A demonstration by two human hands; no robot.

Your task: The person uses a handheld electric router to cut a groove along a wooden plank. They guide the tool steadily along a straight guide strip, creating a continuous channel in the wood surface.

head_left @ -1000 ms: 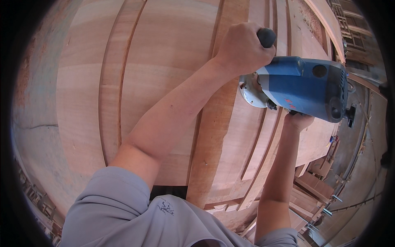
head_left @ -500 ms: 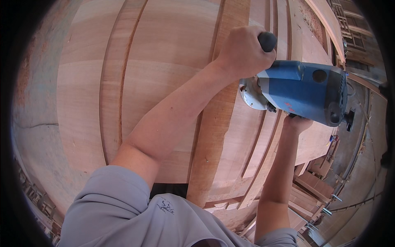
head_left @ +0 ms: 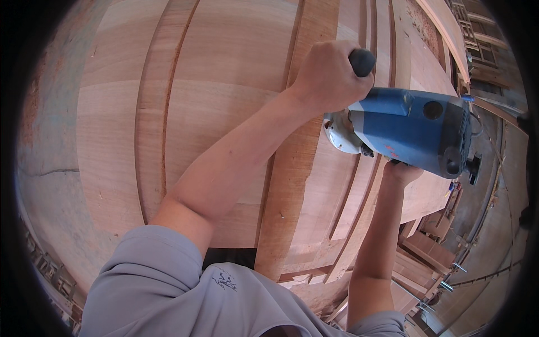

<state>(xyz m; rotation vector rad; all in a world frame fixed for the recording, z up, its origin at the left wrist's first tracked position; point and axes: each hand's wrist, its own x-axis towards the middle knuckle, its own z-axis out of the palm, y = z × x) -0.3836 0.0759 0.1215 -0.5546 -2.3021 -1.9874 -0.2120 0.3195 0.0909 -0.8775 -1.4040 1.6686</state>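
Observation:
A blue router (head_left: 410, 126) with a pale metal base (head_left: 342, 135) sits over the wooden boards right of centre. My left hand (head_left: 328, 76) is closed around its black handle (head_left: 362, 62) on the far side, the knob's end sticking out past the fingers. On the near side, my right hand (head_left: 403, 173) is wrapped around the other grip, which the router's body mostly hides. Beneath the tool lies a wide panel of light wood (head_left: 224, 118), with a darker plank (head_left: 286, 196) running lengthwise beside the base. The router's bit is out of sight.
Several narrow strips (head_left: 353, 196) lie along the panel to the right. Wooden pieces and metal clamps (head_left: 446, 286) are at the lower right. A cable (head_left: 511, 213) crosses the concrete floor (head_left: 477, 236). More timber frames (head_left: 477, 50) stand at the far right.
The router has shifted slightly left and nearer to me, with both hands keeping their grip on it. The boards have hardly moved in view.

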